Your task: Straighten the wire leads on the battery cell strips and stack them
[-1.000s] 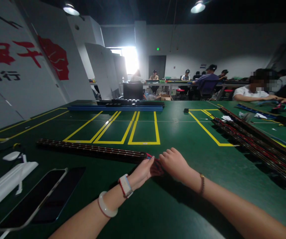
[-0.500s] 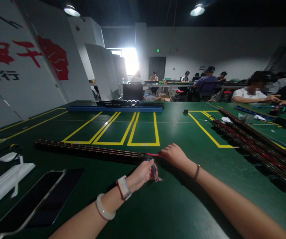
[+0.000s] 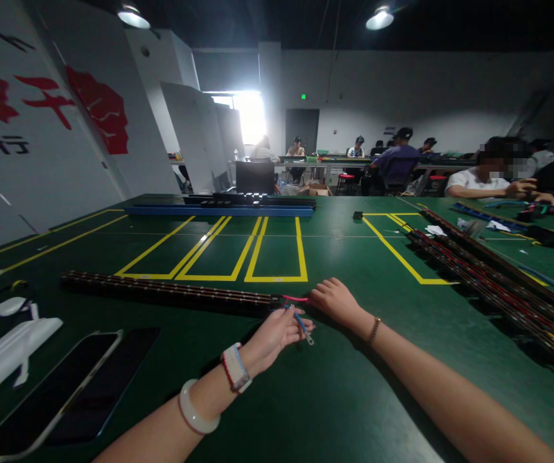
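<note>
Red wire (image 3: 296, 298) clamped in right hand (image 3: 338, 303), left hand (image 3: 274, 332) spread at blue wire (image 3: 300, 319), wide tabletop (image 3: 412, 315) rightward

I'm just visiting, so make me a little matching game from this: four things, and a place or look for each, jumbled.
1. Blue wire
2. Red wire
3. Table top
4. Long blue strip

A. Green, marked with yellow lines
B. Reaching the right hand
C. Near the table's far edge
D. Against the left hand

Pairs: 1-D, 2-B, 3-A, 4-C
</note>
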The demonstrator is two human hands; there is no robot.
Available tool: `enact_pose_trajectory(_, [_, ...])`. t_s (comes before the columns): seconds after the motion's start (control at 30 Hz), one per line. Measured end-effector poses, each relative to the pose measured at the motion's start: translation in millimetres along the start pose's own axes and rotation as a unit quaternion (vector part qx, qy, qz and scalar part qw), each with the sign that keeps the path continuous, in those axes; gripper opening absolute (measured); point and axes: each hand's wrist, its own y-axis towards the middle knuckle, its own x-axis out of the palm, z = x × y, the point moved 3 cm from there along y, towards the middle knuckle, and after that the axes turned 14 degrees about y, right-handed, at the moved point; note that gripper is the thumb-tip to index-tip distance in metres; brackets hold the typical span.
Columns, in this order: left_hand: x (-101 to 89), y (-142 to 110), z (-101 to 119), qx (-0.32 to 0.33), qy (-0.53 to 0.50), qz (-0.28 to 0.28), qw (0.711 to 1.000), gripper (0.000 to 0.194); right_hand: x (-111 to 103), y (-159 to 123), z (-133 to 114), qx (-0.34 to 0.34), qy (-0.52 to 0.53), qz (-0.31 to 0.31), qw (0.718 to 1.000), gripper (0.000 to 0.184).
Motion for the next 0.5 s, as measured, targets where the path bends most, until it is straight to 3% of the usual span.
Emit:
enact_pose_trajectory(0.23, [-7.7, 3, -2, -0.006, 0.060, -0.023, 0.998, 0.028, -3, -9, -2, -0.042, 0.061, 0.068, 0.995, 0.047])
enact_pose_trajectory(0.5, [-13.4, 8, -4, -0.012, 0.054, -0.062, 0.997, 0.031, -15, -10, -9, -0.050, 0.140, 0.074, 0.986, 0.035])
